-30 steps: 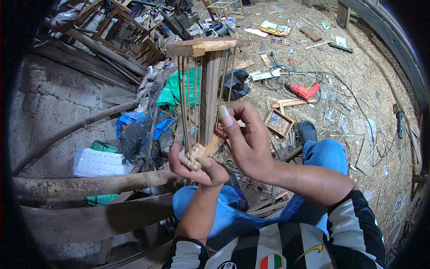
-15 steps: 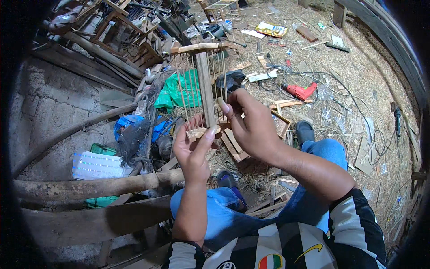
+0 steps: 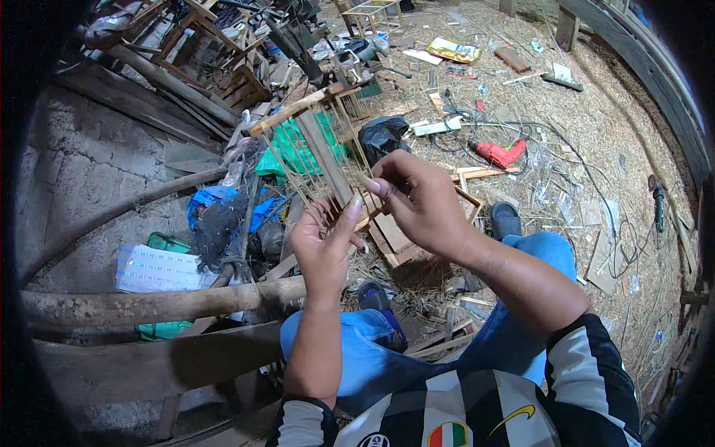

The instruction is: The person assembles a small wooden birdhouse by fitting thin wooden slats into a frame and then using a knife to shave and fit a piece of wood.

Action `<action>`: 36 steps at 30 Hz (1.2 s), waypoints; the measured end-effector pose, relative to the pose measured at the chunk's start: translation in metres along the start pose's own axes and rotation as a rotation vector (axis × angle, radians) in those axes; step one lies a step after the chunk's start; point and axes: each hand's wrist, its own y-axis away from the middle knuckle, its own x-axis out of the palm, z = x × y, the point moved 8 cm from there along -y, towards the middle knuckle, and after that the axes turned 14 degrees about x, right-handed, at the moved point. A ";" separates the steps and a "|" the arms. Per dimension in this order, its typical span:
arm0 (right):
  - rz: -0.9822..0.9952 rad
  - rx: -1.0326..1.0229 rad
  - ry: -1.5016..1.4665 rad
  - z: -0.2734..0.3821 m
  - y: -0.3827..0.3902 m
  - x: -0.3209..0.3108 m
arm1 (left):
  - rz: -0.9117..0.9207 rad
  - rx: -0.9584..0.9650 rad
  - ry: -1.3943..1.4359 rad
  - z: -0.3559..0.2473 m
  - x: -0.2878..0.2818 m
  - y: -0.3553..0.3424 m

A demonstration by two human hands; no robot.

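A small wooden frame [image 3: 320, 149] is held up in front of me, tilted to the left. It has a curved bar at the far end, a flat slat down the middle and several thin rods on both sides. My left hand [image 3: 322, 244] is closed round its near end, thumb against the slat's foot. At the right side of that end, my right hand [image 3: 424, 205] is closed in a pinch, thumb and finger at the rods there. The exact grip point of my right fingers is partly hidden.
A red power drill [image 3: 500, 153] with a cable lies on the straw-strewn ground to the right. Below my hands is a wooden box [image 3: 398, 253]. A pole [image 3: 171, 305] crosses at left, near a green plastic bag [image 3: 279, 149]. A black tool [image 3: 658, 201] lies far right.
The wooden frame's far end has tipped to the left and turned, so its curved bar now slants. Both hands stay closed at its near end, almost in the same place.
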 end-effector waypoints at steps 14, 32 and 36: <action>0.083 0.094 -0.235 -0.026 -0.005 0.013 | -0.057 0.080 -0.134 -0.011 -0.004 0.004; 0.062 0.111 -0.315 -0.026 -0.001 0.010 | -0.125 0.122 0.012 -0.010 0.003 0.009; 0.044 0.060 -0.287 -0.021 -0.001 0.007 | -0.123 0.169 -0.022 -0.015 0.004 0.010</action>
